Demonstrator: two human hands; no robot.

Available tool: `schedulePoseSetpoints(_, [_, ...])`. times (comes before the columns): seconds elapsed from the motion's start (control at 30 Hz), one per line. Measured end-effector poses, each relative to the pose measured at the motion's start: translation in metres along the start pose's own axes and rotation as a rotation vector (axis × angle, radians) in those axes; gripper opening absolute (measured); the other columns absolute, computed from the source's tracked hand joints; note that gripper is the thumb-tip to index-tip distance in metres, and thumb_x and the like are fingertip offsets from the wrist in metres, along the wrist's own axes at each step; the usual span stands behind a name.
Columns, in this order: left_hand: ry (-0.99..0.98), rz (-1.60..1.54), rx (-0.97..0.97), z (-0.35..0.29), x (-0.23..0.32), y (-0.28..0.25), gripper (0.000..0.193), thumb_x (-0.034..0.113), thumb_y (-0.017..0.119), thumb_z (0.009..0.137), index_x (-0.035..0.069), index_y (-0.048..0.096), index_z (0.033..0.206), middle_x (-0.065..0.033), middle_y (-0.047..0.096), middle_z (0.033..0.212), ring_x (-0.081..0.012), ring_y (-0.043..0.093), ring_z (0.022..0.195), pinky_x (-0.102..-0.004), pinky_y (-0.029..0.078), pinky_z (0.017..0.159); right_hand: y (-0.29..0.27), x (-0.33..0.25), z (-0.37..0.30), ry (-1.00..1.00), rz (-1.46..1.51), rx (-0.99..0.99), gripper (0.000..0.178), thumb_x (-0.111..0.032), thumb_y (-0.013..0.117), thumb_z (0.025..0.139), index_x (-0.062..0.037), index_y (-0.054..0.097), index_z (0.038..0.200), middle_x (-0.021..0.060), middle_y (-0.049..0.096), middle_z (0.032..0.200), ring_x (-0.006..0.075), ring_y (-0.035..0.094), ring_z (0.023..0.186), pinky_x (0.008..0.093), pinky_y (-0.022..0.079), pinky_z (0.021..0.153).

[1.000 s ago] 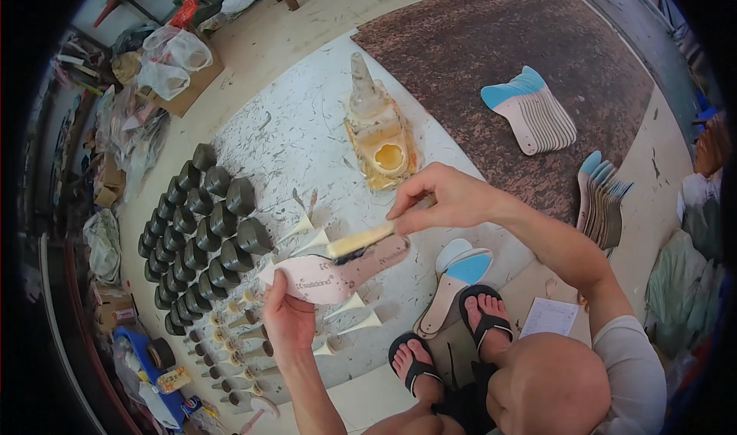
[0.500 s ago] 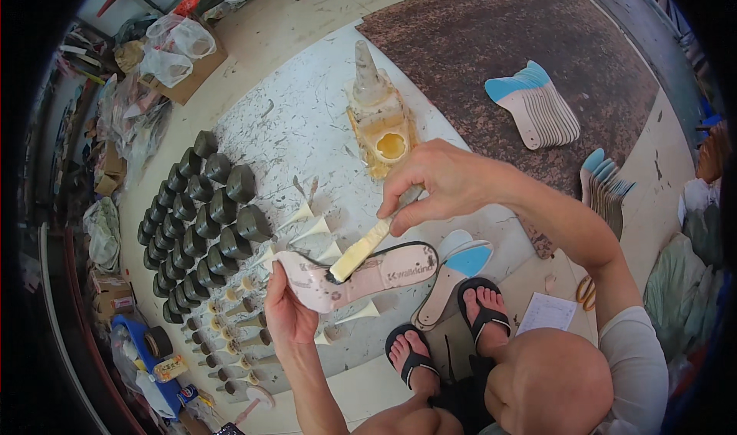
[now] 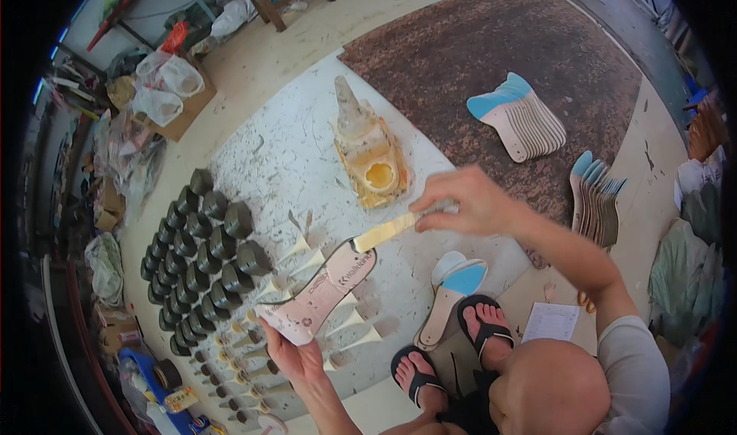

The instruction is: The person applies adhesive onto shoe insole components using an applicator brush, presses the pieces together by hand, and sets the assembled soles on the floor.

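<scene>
My left hand (image 3: 295, 358) is closed on the wide end of a pink shoe insole (image 3: 326, 293) with dark print and a dark edge, held tilted above the white board. In my right hand (image 3: 468, 197), pinched between thumb and fingers, is a flat brush (image 3: 384, 232) with a pale yellow head. The brush tip touches the far, narrow end of the insole. Beyond it on the board stands a glue-crusted container (image 3: 349, 151) with a cone-shaped top and a round opening showing yellow liquid. More insoles with blue ends (image 3: 463, 279) lie near my feet.
Rows of black shoe heels (image 3: 223, 247) stand at the left, with smaller cream pointed heels (image 3: 361, 320) beside the held insole. A fanned stack of insoles (image 3: 530, 128) lies on the dark mat (image 3: 430, 44), another stack (image 3: 595, 205) at its right edge. A paper sheet (image 3: 550, 322) lies by my foot.
The brush has moved from the middle of the insole to its far end. The insole has turned, its narrow end now pointing up and away. My head view has shifted slightly.
</scene>
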State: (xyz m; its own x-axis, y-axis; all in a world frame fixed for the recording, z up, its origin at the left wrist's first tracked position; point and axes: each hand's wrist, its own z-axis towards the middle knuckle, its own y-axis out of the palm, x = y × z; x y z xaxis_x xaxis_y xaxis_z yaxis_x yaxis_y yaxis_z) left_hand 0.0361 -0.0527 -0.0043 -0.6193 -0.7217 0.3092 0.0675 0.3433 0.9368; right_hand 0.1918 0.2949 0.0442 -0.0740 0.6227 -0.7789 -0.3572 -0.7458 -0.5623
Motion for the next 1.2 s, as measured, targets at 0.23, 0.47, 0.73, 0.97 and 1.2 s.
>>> schedulePoseSetpoints(0.23, [0.073,-0.364,-0.022,-0.007,-0.054,0.028,0.038,0.023,0.045,0.102,-0.004,0.05,0.128,-0.0165,0.054,0.133,-0.0232,0.053,0.121,-0.0379,0.043,0.107,0.08,-0.026,-0.032,0.09,0.047,0.497,0.021,-0.007,0.08,0.071,-0.0029,0.071,0.09,0.0078,0.06,0.069,0.0203,0.06,0.06,0.0298,0.045,0.053])
schedulePoseSetpoints(0.47, [0.062,-0.5,0.012,-0.008,-0.058,0.024,0.039,0.018,0.045,0.102,-0.006,0.043,0.133,-0.0203,0.047,0.138,-0.0243,0.05,0.124,-0.0364,0.041,0.109,0.071,-0.036,-0.015,0.362,0.377,0.301,0.016,-0.014,0.071,0.082,-0.0009,0.068,0.091,0.0119,0.068,0.078,0.0178,0.066,0.068,0.03,0.05,0.06])
schedulePoseSetpoints(0.73, [0.117,-0.434,0.022,-0.002,-0.062,0.011,0.04,0.019,0.043,0.102,-0.005,0.044,0.133,-0.02,0.048,0.137,-0.0239,0.051,0.123,-0.0373,0.042,0.108,0.099,-0.048,-0.033,0.387,0.422,0.216,0.018,-0.015,0.072,0.081,-0.0021,0.068,0.093,0.0121,0.067,0.078,0.0218,0.064,0.063,0.0303,0.048,0.058])
schedulePoseSetpoints(0.97, [0.039,-0.385,-0.008,-0.001,-0.064,0.016,0.041,0.024,0.042,0.103,-0.003,0.044,0.134,-0.017,0.05,0.136,-0.0234,0.052,0.122,-0.0388,0.043,0.107,0.099,-0.064,-0.037,0.068,0.109,0.231,0.022,-0.012,0.08,0.073,-0.0051,0.072,0.093,0.0065,0.062,0.073,0.021,0.06,0.058,0.0291,0.046,0.052])
schedulePoseSetpoints(1.2, [0.126,-0.309,0.06,-0.001,-0.065,0.025,0.042,0.024,0.041,0.103,-0.003,0.043,0.135,-0.0173,0.049,0.137,-0.024,0.052,0.123,-0.0397,0.042,0.108,0.092,-0.06,-0.03,0.305,0.396,0.141,0.017,-0.016,0.074,0.078,-0.0049,0.072,0.09,0.0073,0.067,0.074,0.0179,0.064,0.062,0.0299,0.049,0.057])
